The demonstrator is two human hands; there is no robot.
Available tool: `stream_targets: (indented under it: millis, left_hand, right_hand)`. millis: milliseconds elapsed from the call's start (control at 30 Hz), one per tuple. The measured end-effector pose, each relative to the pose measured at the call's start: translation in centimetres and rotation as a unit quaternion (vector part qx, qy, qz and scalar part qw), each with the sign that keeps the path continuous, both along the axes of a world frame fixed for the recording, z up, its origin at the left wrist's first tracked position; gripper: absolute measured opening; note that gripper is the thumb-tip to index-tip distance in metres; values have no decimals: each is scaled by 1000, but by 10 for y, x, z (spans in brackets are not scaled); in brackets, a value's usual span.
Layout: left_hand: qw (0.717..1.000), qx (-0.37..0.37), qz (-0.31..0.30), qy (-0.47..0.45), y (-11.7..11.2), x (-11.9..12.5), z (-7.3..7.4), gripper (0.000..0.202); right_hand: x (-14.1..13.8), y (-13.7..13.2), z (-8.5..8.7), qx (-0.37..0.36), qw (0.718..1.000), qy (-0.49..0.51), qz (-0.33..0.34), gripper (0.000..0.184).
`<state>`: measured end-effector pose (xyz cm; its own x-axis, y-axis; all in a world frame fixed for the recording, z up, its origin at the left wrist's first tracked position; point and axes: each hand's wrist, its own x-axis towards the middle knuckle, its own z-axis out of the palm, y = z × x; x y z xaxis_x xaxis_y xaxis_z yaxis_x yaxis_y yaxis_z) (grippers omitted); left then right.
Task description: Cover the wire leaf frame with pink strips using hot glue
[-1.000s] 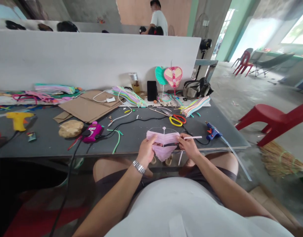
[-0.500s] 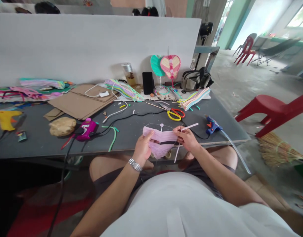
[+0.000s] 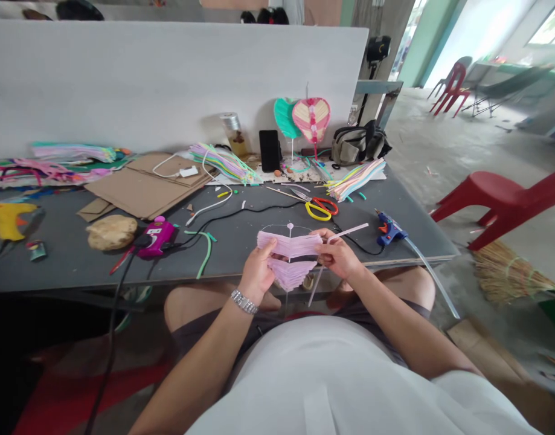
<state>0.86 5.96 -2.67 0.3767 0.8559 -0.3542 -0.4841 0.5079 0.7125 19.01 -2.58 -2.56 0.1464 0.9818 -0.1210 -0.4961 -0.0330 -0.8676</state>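
My left hand [image 3: 258, 269], with a metal watch at the wrist, pinches the left edge of a pale pink, half-covered heart-shaped fan [image 3: 290, 244] on a thin wire frame. A gap crosses the fan between its upper and lower pink bands. On the right, my right hand [image 3: 338, 252] is closed at the fan's edge on a pale pink pipe cleaner [image 3: 355, 229]. One end of this strip sticks out to the upper right, the other hangs below the hand. The fingertips partly hide where strip and fan meet.
Scissors [image 3: 320, 208] lie beyond the fan. A blue glue gun [image 3: 390, 231] is at the right, a yellow one [image 3: 8, 220] far left. Pipe cleaner bundles [image 3: 359, 180], a phone [image 3: 270, 151], a magenta power box [image 3: 157, 237], a stone [image 3: 112, 232] and cables share the table.
The fan has shifted slightly left and tipped, so its dark gap shows wider. The pink strip's lower end has swung left, and both hands keep their hold.
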Motion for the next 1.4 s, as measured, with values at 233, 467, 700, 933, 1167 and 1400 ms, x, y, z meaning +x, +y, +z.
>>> stream_targets:
  millis: [233, 467, 700, 933, 1167, 1400]
  left_hand:
    - [1000, -1, -3, -2, 0, -2, 4, 43]
    - [999, 46, 14, 14, -14, 3, 0, 41]
    - [822, 451, 210, 279, -24, -12, 0, 51]
    - [556, 706, 69, 433, -28, 5, 24, 15]
    - [578, 683, 55, 443, -35, 15, 22, 18]
    - [611, 663, 39, 431, -38, 10, 24, 20]
  right_hand:
    - [-2, 2, 2, -9, 1000, -8, -4, 37]
    - [-3, -5, 0, 9, 995, -45, -85, 32]
    - [-5, -6, -1, 14, 986, -83, -146, 35]
    - [-18, -9, 6, 28, 979, -110, -168, 37]
    - [-21, -13, 10, 56, 973, -143, -173, 29]
    - [-19, -12, 13, 56, 977, -169, -114, 30]
